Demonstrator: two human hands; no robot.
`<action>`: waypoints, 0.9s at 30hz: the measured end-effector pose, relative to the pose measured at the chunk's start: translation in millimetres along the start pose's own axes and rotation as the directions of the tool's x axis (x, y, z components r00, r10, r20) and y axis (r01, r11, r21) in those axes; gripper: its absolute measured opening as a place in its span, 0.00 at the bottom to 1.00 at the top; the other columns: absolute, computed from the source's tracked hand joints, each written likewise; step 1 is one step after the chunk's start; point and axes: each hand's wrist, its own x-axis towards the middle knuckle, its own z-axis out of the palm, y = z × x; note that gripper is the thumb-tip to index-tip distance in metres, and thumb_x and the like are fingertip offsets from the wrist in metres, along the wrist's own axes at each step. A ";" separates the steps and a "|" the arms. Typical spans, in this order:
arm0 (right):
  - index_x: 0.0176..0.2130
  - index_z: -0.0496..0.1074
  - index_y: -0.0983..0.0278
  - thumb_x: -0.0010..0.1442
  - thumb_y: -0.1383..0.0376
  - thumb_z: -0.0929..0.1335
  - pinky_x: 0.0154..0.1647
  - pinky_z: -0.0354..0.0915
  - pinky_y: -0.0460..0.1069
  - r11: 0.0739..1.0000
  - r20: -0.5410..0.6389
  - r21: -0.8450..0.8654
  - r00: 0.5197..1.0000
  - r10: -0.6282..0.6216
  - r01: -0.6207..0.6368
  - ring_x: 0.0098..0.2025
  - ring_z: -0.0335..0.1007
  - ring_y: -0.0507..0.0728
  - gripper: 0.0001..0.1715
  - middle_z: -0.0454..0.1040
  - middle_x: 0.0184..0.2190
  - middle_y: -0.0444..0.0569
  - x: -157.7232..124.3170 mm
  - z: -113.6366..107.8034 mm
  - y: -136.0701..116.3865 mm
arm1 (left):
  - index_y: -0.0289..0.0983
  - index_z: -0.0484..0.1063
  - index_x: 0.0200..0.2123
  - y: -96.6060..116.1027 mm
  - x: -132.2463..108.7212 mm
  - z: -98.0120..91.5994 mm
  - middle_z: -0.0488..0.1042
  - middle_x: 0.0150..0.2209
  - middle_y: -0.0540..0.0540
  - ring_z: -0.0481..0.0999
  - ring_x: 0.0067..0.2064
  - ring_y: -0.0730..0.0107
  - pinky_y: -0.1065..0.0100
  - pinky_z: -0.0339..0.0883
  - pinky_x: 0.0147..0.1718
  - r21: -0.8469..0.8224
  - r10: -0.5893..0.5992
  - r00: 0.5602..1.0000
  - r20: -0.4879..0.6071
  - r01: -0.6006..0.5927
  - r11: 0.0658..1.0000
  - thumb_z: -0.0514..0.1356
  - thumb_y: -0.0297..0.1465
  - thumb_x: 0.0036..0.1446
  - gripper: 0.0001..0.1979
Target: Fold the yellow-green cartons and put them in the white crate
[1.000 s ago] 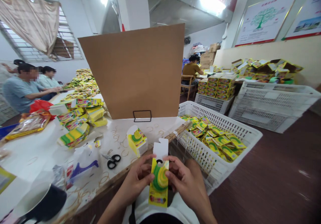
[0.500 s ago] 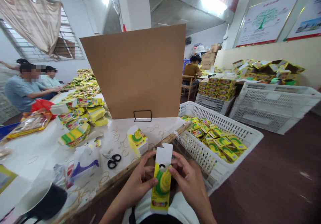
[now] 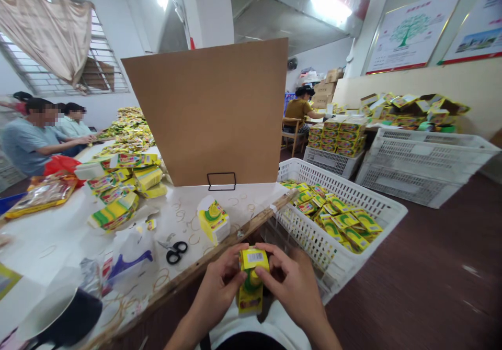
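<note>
Over my lap I hold a small yellow and green carton (image 3: 251,302) between both hands. Its top flap, with a barcode label, is folded down toward me. My left hand (image 3: 221,279) grips the carton's left side, the thumb on its front face. On the right side, my right hand (image 3: 288,279) is closed round it, with its thumb pressed just below the flap. Some fingertips are hidden behind the carton. On the table edge ahead stands a similar yellow carton (image 3: 214,222), and black-handled scissors (image 3: 176,252) lie to its left.
A white plastic basket (image 3: 372,235) of filled-looking cartons stands at right. Flat cartons (image 3: 115,203) are stacked on the table (image 3: 184,203), behind a dark mug (image 3: 74,313). A brown cardboard panel (image 3: 212,114) stands upright ahead. Co-workers sit at left and at the back right.
The carton's white top flap, which stood up, is now folded over the front with its barcode showing. Both my hands have moved in closer around the carton's top.
</note>
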 end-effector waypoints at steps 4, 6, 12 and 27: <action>0.45 0.65 0.63 0.56 0.63 0.66 0.22 0.58 0.45 0.999 -0.053 0.000 0.998 0.036 -0.036 0.22 0.66 0.54 0.16 0.70 0.19 0.39 2.4 12.3 17.5 | 0.41 0.62 0.56 1.4 0.1 4.2 0.73 0.52 0.41 0.73 0.51 0.59 0.61 0.65 0.51 0.036 0.019 0.999 0.040 -0.020 0.999 0.56 0.28 0.58 0.21; 0.45 0.65 0.62 0.56 0.62 0.66 0.22 0.57 0.45 0.999 -0.092 -0.032 0.996 0.024 -0.028 0.20 0.64 0.54 0.15 0.68 0.17 0.38 3.7 16.7 25.8 | 0.41 0.62 0.56 2.3 1.1 4.5 0.73 0.52 0.40 0.73 0.51 0.59 0.61 0.65 0.51 0.025 0.011 0.999 0.042 -0.012 1.000 0.56 0.28 0.58 0.22; 0.52 0.68 0.64 0.58 0.59 0.65 0.23 0.61 0.45 0.999 -0.007 -0.023 0.999 -0.034 0.034 0.20 0.66 0.54 0.23 0.72 0.18 0.41 4.7 7.6 18.6 | 0.37 0.63 0.54 5.5 5.2 -0.4 0.78 0.45 0.39 0.77 0.45 0.56 0.61 0.69 0.43 -0.113 -0.021 0.999 0.025 0.024 0.993 0.61 0.29 0.53 0.24; 0.47 0.65 0.56 0.46 0.60 0.75 0.33 0.70 0.45 0.781 -0.582 0.599 0.766 0.272 0.178 0.32 0.75 0.52 0.28 0.78 0.34 0.40 18.0 -25.1 47.6 | 0.38 0.55 0.60 -3.8 37.7 -17.9 0.69 0.55 0.39 0.64 0.59 0.57 0.54 0.57 0.58 0.580 0.219 0.946 -0.240 -0.041 0.814 0.58 0.32 0.55 0.30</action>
